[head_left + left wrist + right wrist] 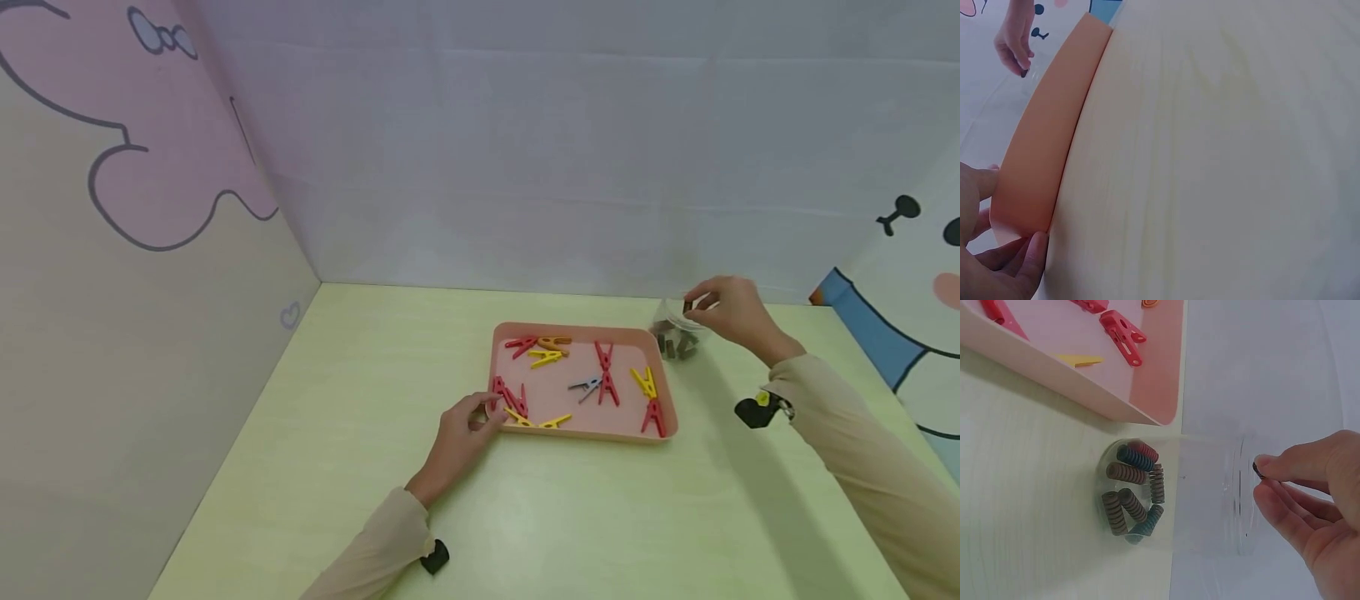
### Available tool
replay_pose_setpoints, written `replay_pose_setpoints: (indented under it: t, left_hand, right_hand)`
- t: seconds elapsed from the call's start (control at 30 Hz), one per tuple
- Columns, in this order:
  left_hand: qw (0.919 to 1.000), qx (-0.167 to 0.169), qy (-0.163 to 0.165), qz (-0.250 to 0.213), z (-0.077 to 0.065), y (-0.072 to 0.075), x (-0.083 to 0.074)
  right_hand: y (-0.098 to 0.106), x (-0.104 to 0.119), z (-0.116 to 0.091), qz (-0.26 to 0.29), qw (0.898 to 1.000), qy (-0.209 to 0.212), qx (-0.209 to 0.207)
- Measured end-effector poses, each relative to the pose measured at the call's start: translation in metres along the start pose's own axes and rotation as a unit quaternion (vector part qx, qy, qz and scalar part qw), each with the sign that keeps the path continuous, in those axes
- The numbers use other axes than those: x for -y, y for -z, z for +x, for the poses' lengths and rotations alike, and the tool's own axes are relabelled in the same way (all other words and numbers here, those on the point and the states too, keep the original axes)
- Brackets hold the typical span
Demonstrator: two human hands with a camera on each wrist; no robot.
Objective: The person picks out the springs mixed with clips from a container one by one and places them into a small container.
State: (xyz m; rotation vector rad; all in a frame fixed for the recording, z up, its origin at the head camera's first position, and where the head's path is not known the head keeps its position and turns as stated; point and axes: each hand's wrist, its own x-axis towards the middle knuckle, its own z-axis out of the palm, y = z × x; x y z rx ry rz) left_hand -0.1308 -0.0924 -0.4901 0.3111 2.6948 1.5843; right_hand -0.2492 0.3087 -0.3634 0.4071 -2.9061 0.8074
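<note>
My left hand (459, 435) holds the front left corner of a pink tray (600, 434), with thumb and fingers round its wall. Several plastic clothespins lie in the tray: red ones (609, 388), yellow ones (643, 382), a grey one (592, 387) and an orange one (554, 342). My right hand (731, 315) is at the mouth of a clear jar (1210, 494), pinching a small dark spring (687, 307) between thumb and fingertips. The fingers hide most of that piece. Several coil springs (1114, 512), brown, blue and red, lie at the jar's bottom.
The jar stands just right of the tray, near the back wall (480, 167). Pale wood-look tabletop (360, 375) extends around the tray. A printed side wall (150, 333) borders the table on the left; another cartoon-printed panel (922, 333) is at the right.
</note>
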Motion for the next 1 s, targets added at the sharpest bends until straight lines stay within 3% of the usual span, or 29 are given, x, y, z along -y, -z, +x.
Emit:
replay_pose_setpoints:
  t: [0.57,1.0]
  left_hand:
    - [0.9999,0.002,-0.010,-0.003,0.003,0.000,0.000]
    - [0.9990,0.028,0.028,0.020,0.007,0.010,-0.003]
  right_hand:
    - [0.002,0.002,-0.009,0.000,1.000,0.005,-0.022]
    - [0.002,0.016,-0.021,-0.006,0.999,0.046,-0.024]
